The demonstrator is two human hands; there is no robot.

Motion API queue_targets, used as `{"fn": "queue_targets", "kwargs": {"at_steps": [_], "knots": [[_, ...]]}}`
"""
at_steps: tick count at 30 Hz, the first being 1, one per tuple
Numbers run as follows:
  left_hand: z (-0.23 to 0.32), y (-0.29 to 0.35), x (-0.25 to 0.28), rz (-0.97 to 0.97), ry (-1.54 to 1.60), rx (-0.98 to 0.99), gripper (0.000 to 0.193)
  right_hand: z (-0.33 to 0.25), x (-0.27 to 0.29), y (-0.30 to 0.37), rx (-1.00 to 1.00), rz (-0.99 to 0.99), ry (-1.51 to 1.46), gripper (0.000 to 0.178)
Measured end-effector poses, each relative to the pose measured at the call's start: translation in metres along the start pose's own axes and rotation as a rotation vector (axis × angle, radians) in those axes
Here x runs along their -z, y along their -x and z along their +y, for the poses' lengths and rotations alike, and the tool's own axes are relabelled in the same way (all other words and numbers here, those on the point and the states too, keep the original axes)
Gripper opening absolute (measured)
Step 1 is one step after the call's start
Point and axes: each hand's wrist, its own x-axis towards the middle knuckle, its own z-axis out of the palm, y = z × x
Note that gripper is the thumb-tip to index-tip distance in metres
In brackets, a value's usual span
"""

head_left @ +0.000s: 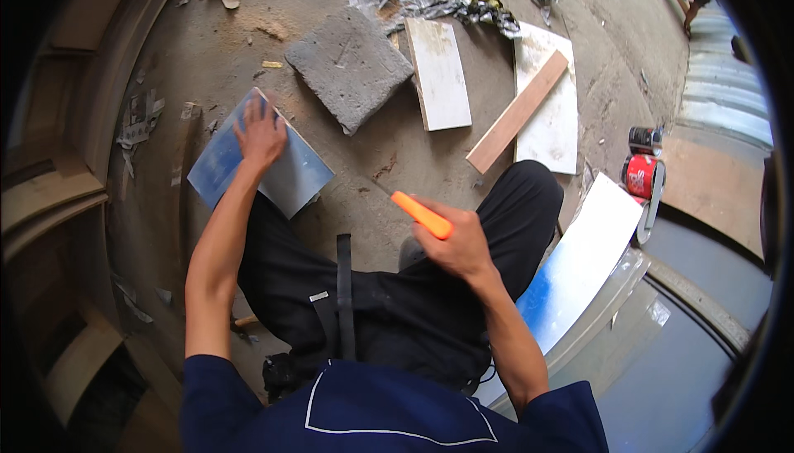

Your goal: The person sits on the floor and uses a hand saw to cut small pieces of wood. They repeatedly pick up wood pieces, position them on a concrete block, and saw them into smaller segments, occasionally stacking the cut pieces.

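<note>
On my feed, a blue-and-white board (298,174) lies beside the left knee, near a grey block (347,69). I have the left hand (263,137) on the board, fingers spread, and the right (461,245) curled around an orange-handled tool (420,215).

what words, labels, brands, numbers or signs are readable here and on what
Red can: pale lettering, not copied here.
Dark can: marks too small to read.
White tag on the black trousers: too small to read.
Torn paper, left: any print too blurred to read.
</note>
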Motion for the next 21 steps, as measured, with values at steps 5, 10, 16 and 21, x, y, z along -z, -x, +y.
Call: {"fn": "queue_targets", "kwargs": {"at_steps": [5,10,16,21], "knots": [[0.015,0.005,0.009,0.029,-0.268,-0.387,0.048,0.001,0.036,0.001,0.107,0.209,-0.084,0.041],[0.056,0.047,0.021,-0.157,-0.297,-0.355,0.056,-0.004,0.042,-0.031,0.159,0.232,-0.156,0.041],[0.107,0.112,0.045,-0.349,-0.019,-0.552,0.043,-0.034,0.043,-0.082,0.421,0.16,-0.112,0.041],[0.07,0.118,0.029,-0.207,0.258,-0.063,0.037,-0.064,0.023,-0.108,0.561,0.122,0.184,0.042]]}}
